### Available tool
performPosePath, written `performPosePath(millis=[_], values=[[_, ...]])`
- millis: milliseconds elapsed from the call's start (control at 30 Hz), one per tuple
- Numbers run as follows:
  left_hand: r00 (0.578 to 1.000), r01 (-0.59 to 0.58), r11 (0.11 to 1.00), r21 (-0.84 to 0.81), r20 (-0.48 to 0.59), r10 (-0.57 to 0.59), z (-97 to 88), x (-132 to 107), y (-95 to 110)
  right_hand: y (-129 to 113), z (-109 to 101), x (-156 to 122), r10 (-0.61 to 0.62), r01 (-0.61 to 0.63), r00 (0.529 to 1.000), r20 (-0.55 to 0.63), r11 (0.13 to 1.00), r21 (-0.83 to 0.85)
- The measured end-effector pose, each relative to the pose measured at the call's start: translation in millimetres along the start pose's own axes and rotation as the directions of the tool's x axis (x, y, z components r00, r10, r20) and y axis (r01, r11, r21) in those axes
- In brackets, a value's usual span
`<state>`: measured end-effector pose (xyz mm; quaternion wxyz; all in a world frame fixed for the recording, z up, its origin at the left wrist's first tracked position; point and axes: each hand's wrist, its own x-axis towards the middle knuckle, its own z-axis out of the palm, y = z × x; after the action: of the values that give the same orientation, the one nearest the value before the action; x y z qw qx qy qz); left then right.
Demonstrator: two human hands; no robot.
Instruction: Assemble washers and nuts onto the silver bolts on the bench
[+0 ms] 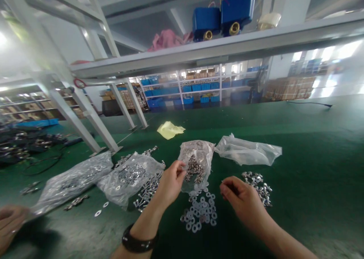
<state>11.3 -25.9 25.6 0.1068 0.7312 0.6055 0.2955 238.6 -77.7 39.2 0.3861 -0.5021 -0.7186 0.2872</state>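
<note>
My left hand [172,181] is at the left edge of an open clear plastic bag [209,149] holding small metal nuts [194,169]. Its thumb and fingers are closed together; what is between them, if anything, is hidden. Right of the flat washers [200,211], my right hand [237,194] hovers with thumb and forefinger pinched; any small part there is too small to name. Beside that hand lies a pile of small shiny metal fasteners [260,187]. Bolts [146,190] are spread left of my left wrist, next to a bag of washers [132,173].
Another person's hand [11,225] touches a long plastic bag [76,175] at lower left. A crumpled clear bag [248,151] and yellow paper [170,130] lie farther back on the green table [313,145]. Above runs a white shelf [176,56] bearing blue boxes with brass fittings [237,14].
</note>
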Motion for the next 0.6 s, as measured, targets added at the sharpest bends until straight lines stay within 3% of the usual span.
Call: performPosePath(millis=[67, 100, 167, 267, 333, 367, 433, 500, 600], values=[[0.977, 0.036, 0.859, -0.511, 0.198, 0.077, 5.5, -13.3, 31.6, -0.4, 4.0, -0.9, -0.089, 0.089, 0.996, -0.012, 0.996, -0.025], [0.952, 0.091, 0.768, -0.634, 0.282, 0.121, 9.3, -19.2, 44.1, -0.7, 5.7, -1.2, -0.119, 0.119, 0.993, -0.018, 0.992, -0.038], [0.93, 0.184, 0.622, -0.761, 0.34, 0.141, 17.2, -27.2, 59.8, -1.1, 7.7, -1.6, -0.154, 0.152, 0.988, -0.017, 0.986, -0.065], [0.922, 0.264, 0.539, -0.8, 0.373, 0.102, 25.7, -27.6, 61.2, 0.1, 7.6, -0.8, -0.158, 0.155, 0.987, -0.022, 0.982, -0.105], [0.926, 0.249, 0.571, -0.782, 0.365, 0.096, 28.7, -22.8, 54.2, 2.0, 5.9, 0.8, -0.13, 0.123, 0.99, -0.052, 0.984, -0.126], [0.936, 0.198, 0.629, -0.751, 0.336, 0.106, 30.0, -20.0, 50.3, 3.1, 4.8, 2.0, -0.104, 0.093, 0.992, -0.078, 0.987, -0.13], [0.952, 0.015, 0.793, -0.609, 0.251, 0.174, 33.2, -15.4, 43.6, 5.4, 2.3, 4.5, -0.042, 0.027, 0.991, -0.129, 0.993, -0.118], [0.939, -0.184, 0.9, -0.394, 0.2, 0.28, 38.4, -13.0, 38.9, 7.0, 0.2, 6.6, 0.01, -0.023, 0.988, -0.153, 0.996, -0.087], [0.901, -0.33, 0.927, -0.178, 0.234, 0.365, 48.2, -12.8, 33.8, 7.0, -1.0, 7.3, 0.04, -0.049, 0.988, -0.151, 0.997, -0.057]])
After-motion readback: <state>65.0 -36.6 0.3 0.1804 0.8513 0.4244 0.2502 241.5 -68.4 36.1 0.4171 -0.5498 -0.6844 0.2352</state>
